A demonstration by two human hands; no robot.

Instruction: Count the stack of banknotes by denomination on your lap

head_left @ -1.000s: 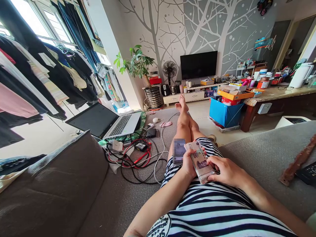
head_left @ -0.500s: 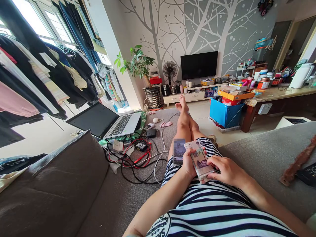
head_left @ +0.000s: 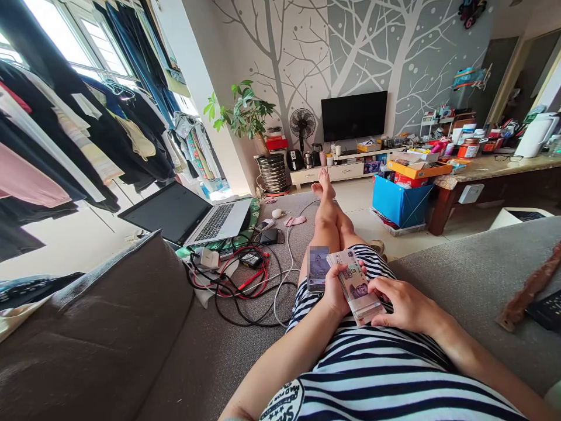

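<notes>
A stack of banknotes (head_left: 356, 287) lies over my lap, a purple note with a 5 on it on top. My left hand (head_left: 335, 293) is closed round the stack from the left, its thumb over the notes and fingertips showing at the far right edge. At the stack's near right corner is my right hand (head_left: 405, 304), index finger on the top note and thumb by the lower corner. Its other fingers are curled and partly hidden. Left of the stack, a phone (head_left: 317, 270) with its screen lit rests on my striped clothing (head_left: 377, 362).
On the grey sofa (head_left: 228, 351) to the left lie an open laptop (head_left: 219, 222), tangled cables (head_left: 245, 292) and chargers. A blue box (head_left: 401, 202) stands beside the cluttered table (head_left: 486, 166) at right. A remote control (head_left: 546, 313) lies at the far right.
My right thumb has shifted slightly to the right and away from the stack's near edge. My left hand and the notes stay where they were.
</notes>
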